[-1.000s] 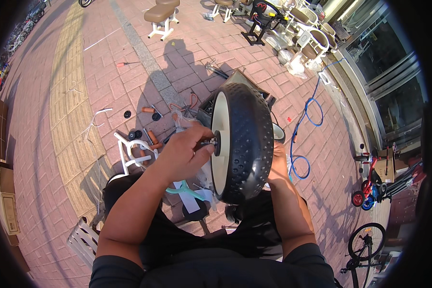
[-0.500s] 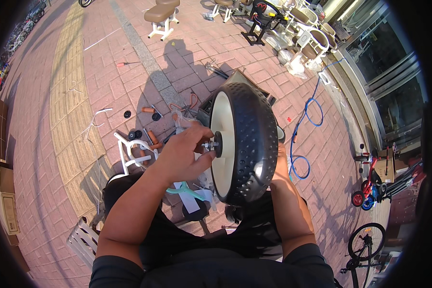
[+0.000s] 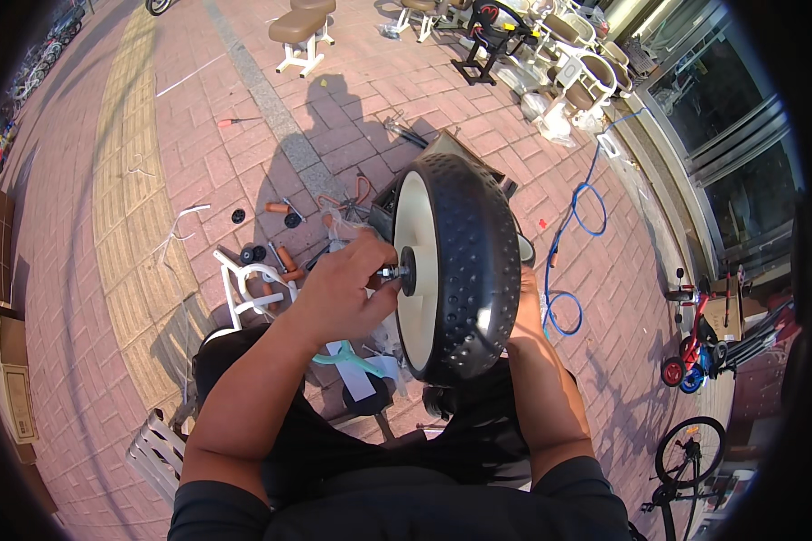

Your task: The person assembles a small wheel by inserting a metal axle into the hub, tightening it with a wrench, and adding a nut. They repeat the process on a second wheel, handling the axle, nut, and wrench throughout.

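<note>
A wheel (image 3: 465, 270) with a studded black tyre and a cream hub stands upright over my lap. From the black centre of its hub a silver threaded axle (image 3: 390, 272) with a nut sticks out to the left. The thumb and fingers of my left hand (image 3: 352, 284) are closed around the end of that axle. On the wheel's far right side, my right hand (image 3: 528, 302) holds it up, its fingers mostly hidden by the tyre. Below the wheel lies a mint-green curved part (image 3: 352, 359) beside a white strip.
White tubular frame parts (image 3: 248, 287), orange-handled tools and black caps lie to the left. An open box (image 3: 460, 144) is behind the wheel. A blue hose (image 3: 576, 212) coils on the paving at right, near small bikes (image 3: 690, 347). Brown-padded stools (image 3: 302, 27) stand farther off.
The wheel has shifted very slightly left and turned a little, so its studs sit differently. My left hand's fingers have moved slightly at the axle.
</note>
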Motion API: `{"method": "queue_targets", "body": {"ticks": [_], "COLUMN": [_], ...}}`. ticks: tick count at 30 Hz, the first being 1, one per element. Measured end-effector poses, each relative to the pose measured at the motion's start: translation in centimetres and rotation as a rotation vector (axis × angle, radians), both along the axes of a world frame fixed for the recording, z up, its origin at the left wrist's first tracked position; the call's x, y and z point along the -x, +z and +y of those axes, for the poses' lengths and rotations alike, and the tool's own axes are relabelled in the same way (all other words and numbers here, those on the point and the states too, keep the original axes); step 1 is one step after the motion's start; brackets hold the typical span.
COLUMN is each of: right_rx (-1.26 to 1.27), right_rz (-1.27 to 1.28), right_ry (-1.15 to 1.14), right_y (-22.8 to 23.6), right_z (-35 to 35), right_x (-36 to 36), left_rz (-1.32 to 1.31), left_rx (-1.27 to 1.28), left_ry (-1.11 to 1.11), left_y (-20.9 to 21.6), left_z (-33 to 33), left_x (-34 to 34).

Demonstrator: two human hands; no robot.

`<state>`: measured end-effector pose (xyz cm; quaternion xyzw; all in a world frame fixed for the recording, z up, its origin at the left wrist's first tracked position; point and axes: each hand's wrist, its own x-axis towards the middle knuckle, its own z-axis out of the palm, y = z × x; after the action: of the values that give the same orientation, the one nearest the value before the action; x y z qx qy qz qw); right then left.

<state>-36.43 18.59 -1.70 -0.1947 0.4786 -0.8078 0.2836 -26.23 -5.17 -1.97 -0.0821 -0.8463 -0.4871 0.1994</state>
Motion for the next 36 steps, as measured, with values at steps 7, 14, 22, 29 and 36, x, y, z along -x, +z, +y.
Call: {"method": "queue_targets", "body": {"ticks": [7,14,22,29,36], "right_rx": [-0.171,-0.334,-0.567,-0.635,-0.575], "right_rz": [0.091,0.228,0.648,1.126,0.908], "right_ry": [-0.051,-0.106,-0.064,-0.078,-0.148], "right_y": [-0.6,-1.0,1.0,1.7,1.7], "right_z": [-0.3,-1.4,-1.0,-0.9,-1.1], "right_x": [-0.2,-0.8,-1.9,-0.7,-1.4], "left_rz": [-0.313,-0.258,-0.480,-0.489,-0.445], "left_rx": [-0.326,-0.782,-1.416,-0.949,-1.035], "left_ry": [0.009,-0.044,-0.339,-0.004,-0.039], "left_y": [-0.7,-6.2,-7.5,-7.1,-7.7], "left_z": [0.0,2.6,2.2,3.0,2.1], "left_x": [0.2,0.3,0.0,0.6,0.3]}}
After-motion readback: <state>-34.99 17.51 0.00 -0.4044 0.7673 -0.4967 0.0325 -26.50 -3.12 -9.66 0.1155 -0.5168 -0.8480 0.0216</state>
